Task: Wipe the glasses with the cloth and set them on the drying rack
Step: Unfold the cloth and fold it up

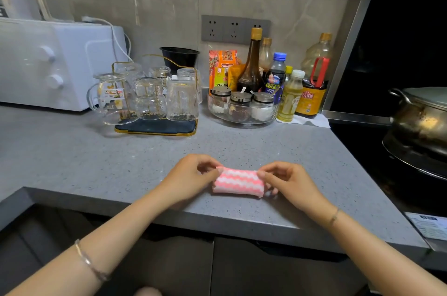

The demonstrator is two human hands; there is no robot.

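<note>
Here cloth folded, long axis left-right.

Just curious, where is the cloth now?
Head view, centre: pink-and-white cloth on the counter near its front edge, pinched by the left hand and right hand.

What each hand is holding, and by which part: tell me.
Both hold the folded pink-and-white cloth: the left hand pinches its left end, the right hand its right end.
</note>
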